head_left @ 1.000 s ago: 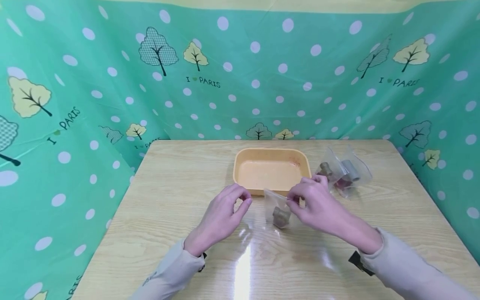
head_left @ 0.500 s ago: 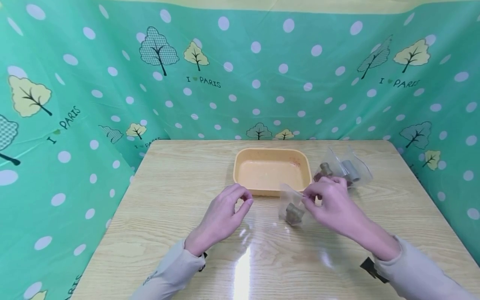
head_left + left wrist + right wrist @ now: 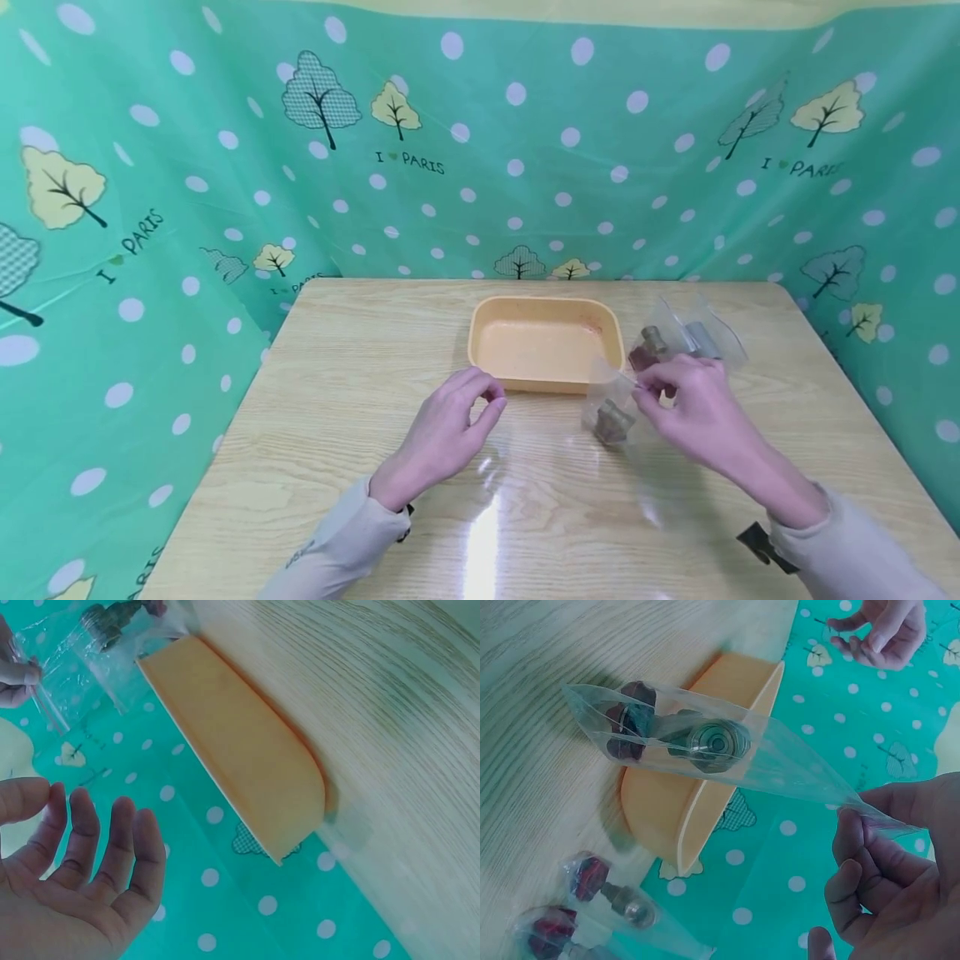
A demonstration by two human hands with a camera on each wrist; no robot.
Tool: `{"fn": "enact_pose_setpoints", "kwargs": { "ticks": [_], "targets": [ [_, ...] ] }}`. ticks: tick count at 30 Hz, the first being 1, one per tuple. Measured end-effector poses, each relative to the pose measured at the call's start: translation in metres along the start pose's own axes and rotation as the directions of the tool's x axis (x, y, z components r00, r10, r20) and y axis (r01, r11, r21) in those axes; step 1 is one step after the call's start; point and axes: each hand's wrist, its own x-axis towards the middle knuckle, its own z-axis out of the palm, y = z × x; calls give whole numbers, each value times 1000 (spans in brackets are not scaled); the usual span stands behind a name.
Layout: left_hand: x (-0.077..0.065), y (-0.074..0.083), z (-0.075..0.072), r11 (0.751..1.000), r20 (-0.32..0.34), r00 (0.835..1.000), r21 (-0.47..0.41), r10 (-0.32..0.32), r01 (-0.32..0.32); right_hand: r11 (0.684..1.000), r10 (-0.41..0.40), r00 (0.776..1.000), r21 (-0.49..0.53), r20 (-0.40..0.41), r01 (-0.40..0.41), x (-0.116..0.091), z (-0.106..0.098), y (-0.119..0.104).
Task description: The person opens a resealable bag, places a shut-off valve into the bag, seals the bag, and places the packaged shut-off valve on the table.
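My right hand (image 3: 690,408) pinches the top edge of a clear zip bag (image 3: 600,400). In the right wrist view the bag hangs from thumb and fingertips, holding a metal valve-like fitting (image 3: 716,742) with a dark red knob (image 3: 634,720). The bag is in front of the tan plastic tray's (image 3: 525,386) right corner. My left hand (image 3: 446,433) hovers before the tray's left front corner; its fingers (image 3: 82,832) are loosely curved around nothing in the left wrist view.
Two more clear bags with metal fittings and red knobs lie right of the tray, one with a brass-coloured fitting (image 3: 652,337), one with a grey cylinder (image 3: 701,337). They sit on a wood-grain table (image 3: 337,358). Behind hangs a green dotted curtain (image 3: 420,183).
My right hand has moved right, carrying the bagged fitting from before the tray's middle to its right front corner, nearer the other bags. The left hand has stayed in place.
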Motion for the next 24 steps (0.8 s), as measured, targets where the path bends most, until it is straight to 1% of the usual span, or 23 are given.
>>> {"fn": "enact_pose_setpoints", "kwargs": {
  "ticks": [8,16,24],
  "targets": [
    [0,-1,0,1000,0,1000,-5,-3,3,999,38,999,-34,-21,-38,-5,-7,7],
    [-1,-2,1,1000,-2,1000,3,-2,2,998,28,998,-56,-64,-31,-11,-13,16],
    [-1,-1,0,1000,3,1000,3,-4,4,995,78,995,-61,-56,-82,-16,-19,25]
  ]
}}
